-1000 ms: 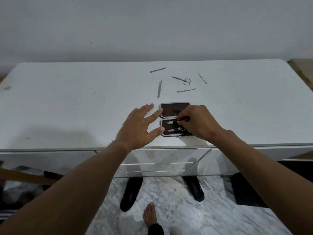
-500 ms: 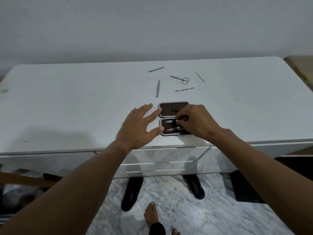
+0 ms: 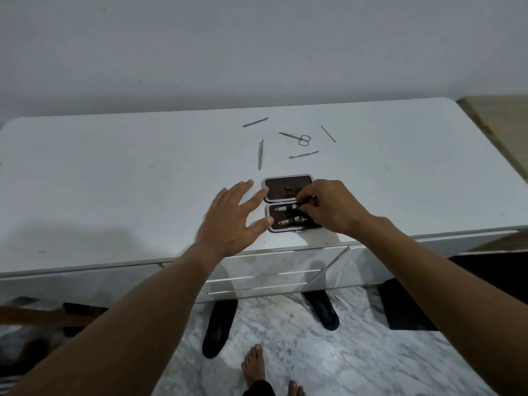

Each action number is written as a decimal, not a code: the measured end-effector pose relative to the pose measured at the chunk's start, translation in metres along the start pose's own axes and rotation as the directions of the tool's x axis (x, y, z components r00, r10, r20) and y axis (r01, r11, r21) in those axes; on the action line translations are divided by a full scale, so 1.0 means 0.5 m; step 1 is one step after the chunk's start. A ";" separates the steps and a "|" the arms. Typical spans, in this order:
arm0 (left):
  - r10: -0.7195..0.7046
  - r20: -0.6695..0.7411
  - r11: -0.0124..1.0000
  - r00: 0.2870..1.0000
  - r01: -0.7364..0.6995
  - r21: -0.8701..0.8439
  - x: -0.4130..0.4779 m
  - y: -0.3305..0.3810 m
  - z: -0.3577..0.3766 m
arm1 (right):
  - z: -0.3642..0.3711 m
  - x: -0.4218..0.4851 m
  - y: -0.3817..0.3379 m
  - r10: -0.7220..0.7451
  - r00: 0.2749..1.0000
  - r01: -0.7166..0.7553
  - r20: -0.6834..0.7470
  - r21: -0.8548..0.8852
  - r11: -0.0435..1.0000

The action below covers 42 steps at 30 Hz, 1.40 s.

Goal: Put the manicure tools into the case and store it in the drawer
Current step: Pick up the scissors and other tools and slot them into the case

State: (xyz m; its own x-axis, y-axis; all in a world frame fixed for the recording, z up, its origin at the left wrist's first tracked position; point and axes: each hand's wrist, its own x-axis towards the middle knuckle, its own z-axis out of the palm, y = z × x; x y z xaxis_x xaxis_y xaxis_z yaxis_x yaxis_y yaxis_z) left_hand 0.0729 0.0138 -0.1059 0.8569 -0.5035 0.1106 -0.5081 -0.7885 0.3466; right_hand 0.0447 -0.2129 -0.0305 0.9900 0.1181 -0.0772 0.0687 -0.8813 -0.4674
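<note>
Against a plain pale wall, a long white worktop [image 3: 114, 181] spans the room, with drawer fronts [image 3: 265, 270] below its near edge and marble floor underneath. Your opened case [image 3: 288, 204] lies flat near the worktop's near edge, two clippers already strapped in its near half. Farther back, loose tools lie apart from each other: small scissors [image 3: 297, 137], a file [image 3: 260, 154], and three slim sticks around them. Your left hand [image 3: 234, 221] is spread wide, fingers fanned, with fingertips at the case's left rim. Your right hand [image 3: 331, 207] is pinched narrow over the case's right side, thumb and fingers closed on a thin dark tool [image 3: 305, 202] at the hinge line.
</note>
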 end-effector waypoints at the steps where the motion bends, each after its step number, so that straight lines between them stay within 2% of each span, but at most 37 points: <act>1: 0.003 0.003 1.000 1.000 -0.003 -0.002 -0.002 -0.001 0.001 | -0.007 -0.002 -0.002 0.010 1.000 -0.010 0.008 -0.005 1.000; 12: 0.003 0.056 1.000 0.998 -0.002 -0.024 -0.004 0.013 -0.017 | -0.059 0.050 -0.025 0.185 0.977 -0.186 -0.101 -0.001 0.983; 15: 0.021 0.040 0.999 0.999 -0.022 0.024 0.002 0.010 -0.032 | -0.066 0.079 -0.029 0.223 0.970 -0.225 -0.102 -0.012 0.974; 20: 0.078 0.041 0.997 0.996 -0.079 0.007 0.004 -0.010 -0.034 | -0.074 0.156 -0.007 0.275 0.952 -0.278 -0.131 -0.004 0.961; 26: 0.078 0.071 0.997 0.994 -0.079 0.001 0.007 -0.011 -0.026 | -0.066 0.263 0.048 0.304 0.943 -0.317 -0.132 -0.088 0.944; 38: 0.042 0.061 0.999 0.997 -0.042 -0.005 0.020 -0.004 -0.025 | -0.070 0.341 0.065 0.226 0.974 -0.218 -0.013 -0.320 0.922; 42: 0.040 0.058 0.999 0.998 -0.040 0.002 0.022 -0.002 -0.028 | -0.074 0.333 0.063 0.227 0.974 -0.208 0.018 -0.335 0.919</act>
State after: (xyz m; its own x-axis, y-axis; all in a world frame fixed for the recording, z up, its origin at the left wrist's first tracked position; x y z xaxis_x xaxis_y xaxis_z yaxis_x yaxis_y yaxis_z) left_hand 0.0843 0.0141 -0.0919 0.8292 -0.5544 0.0706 -0.5425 -0.7680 0.3404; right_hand 0.2161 -0.2379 -0.0253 0.9773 -0.0766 -0.1974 -0.1014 -0.9877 -0.1189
